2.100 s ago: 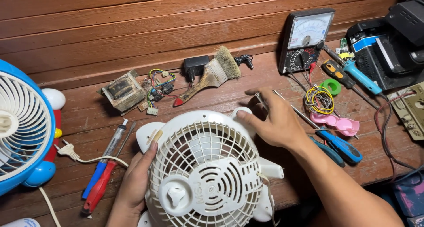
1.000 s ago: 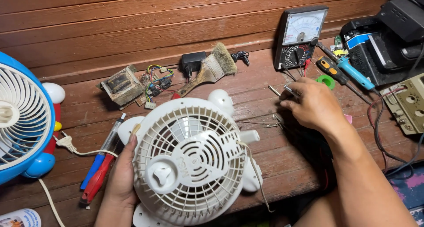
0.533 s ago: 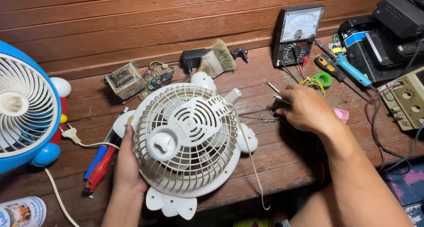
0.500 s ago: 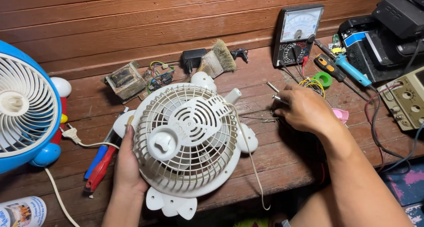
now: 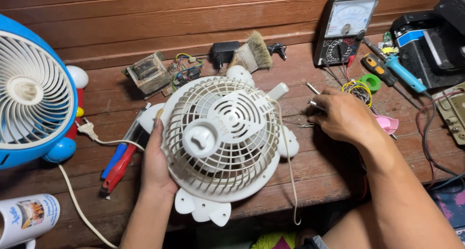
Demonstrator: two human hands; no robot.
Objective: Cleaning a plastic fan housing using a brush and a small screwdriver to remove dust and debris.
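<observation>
A small white desk fan (image 5: pixel 220 142) lies tilted on the wooden bench (image 5: pixel 334 166), grille up, with its cord (image 5: pixel 289 171) hanging over the front edge. My left hand (image 5: pixel 157 169) grips the fan's left rim from below. My right hand (image 5: pixel 341 116) rests on the bench just right of the fan. Its fingers are curled over a thin metal-shafted tool (image 5: pixel 314 103), whose tip pokes out to the left. A second thin shaft (image 5: pixel 312 88) sticks out just above that tip.
A blue and white fan (image 5: pixel 29 94) stands at the left. An analog multimeter (image 5: pixel 346 28), brush (image 5: pixel 252 55), transformer (image 5: pixel 145 74), circuit board (image 5: pixel 181 70), blue soldering iron (image 5: pixel 402 72) and green tape roll (image 5: pixel 371 82) line the back. Red and blue pliers (image 5: pixel 118 162) and a white can (image 5: pixel 29 217) lie front left.
My right hand left the fan's top and moved right onto the tools. The fan has shifted left and turned in my left hand, and its grille now faces up more.
</observation>
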